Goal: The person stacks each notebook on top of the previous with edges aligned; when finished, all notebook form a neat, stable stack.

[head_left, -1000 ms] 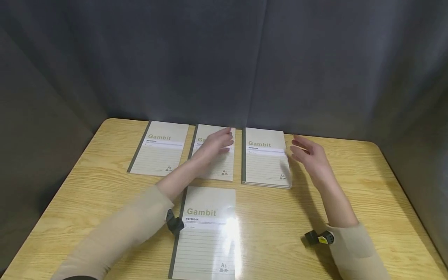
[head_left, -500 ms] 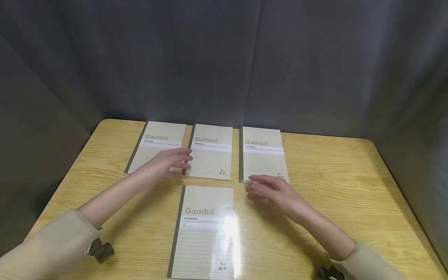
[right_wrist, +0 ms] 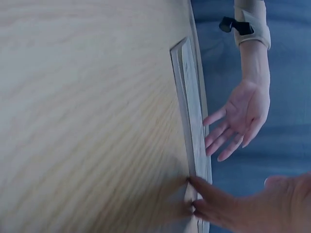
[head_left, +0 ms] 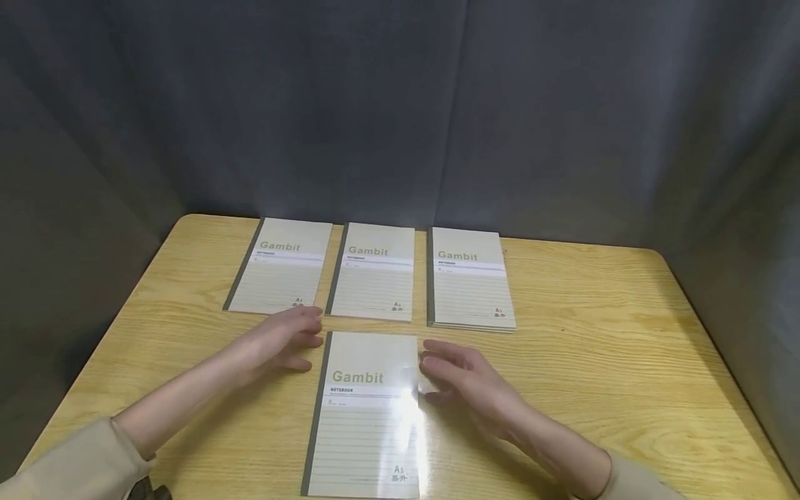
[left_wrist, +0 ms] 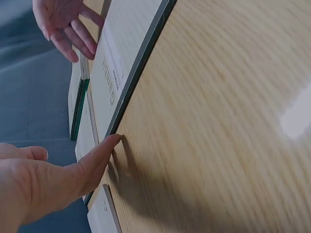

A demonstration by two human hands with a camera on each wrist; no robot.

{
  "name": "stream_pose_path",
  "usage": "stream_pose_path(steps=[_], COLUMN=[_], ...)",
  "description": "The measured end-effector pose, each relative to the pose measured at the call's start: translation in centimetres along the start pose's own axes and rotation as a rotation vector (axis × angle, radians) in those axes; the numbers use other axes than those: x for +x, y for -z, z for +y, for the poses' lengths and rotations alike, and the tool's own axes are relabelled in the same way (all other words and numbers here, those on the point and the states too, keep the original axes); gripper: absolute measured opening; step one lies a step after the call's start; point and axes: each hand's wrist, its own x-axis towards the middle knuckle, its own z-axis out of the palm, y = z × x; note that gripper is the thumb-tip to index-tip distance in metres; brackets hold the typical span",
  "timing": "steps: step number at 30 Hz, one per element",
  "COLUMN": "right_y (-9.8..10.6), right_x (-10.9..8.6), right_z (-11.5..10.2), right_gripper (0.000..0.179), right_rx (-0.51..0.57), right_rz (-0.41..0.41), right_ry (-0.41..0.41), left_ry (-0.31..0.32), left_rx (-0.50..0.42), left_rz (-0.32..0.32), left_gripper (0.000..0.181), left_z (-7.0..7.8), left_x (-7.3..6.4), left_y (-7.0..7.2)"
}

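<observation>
A Gambit notebook [head_left: 369, 434] with a dark spine lies flat at the front middle of the table. Beside the top of its spine is my left hand [head_left: 275, 345], fingers extended and loosely spread. On the opposite side, my right hand [head_left: 471, 378] has its fingers close to the notebook's right edge. Neither hand grips anything. The left wrist view shows my left fingertips [left_wrist: 115, 138] by the dark spine. In the right wrist view my right fingertips [right_wrist: 193, 182] are down at a notebook edge; whether they touch it I cannot tell.
Along the back of the wooden table [head_left: 600, 347] lie a left notebook [head_left: 284, 278], a middle notebook [head_left: 375, 285] and, to the right, a small notebook stack [head_left: 471, 288]. A dark curtain [head_left: 375, 111] hangs behind the table. Light glares on the front notebook.
Both hands have come back from the rear row toward the front notebook. My left hand moved left and nearer; my right hand left the stack's side and moved nearer. The notebooks stay put.
</observation>
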Motion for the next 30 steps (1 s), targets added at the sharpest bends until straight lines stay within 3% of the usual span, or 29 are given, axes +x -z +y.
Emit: stream_pose_path(steps=[5,15,20,25,30], right_y=[-0.8,-1.0,-1.0,-1.3,-1.8], right_x=[0.0,0.1,0.2,0.2,0.3], right_z=[-0.3,-0.5,-0.3,0.0,-0.2], right_gripper=[0.072,0.071,0.07,0.064,0.064], right_rx=[0.046,0.198,0.211,0.176,0.143], right_rz=[0.057,0.063,0.05,0.087,0.117], right_ry=[-0.026,-0.093,-0.085,-0.046,-0.031], left_ry=[0.001,0.01,0.002,-0.045,-0.046], left_rx=[-0.069,-0.221,-0.219,-0.131,-0.084], left_rz=[0.001,0.016,0.006,-0.039,-0.018], left_gripper=[0.064,0.058,0.052,0.064,0.071], left_z=[-0.4,-1.3,-1.4,-1.6,-1.8], left_x=[-0.3,0.3,0.7,0.9,1.0], left_y=[-0.4,0.0,-0.1,-0.2,-0.5])
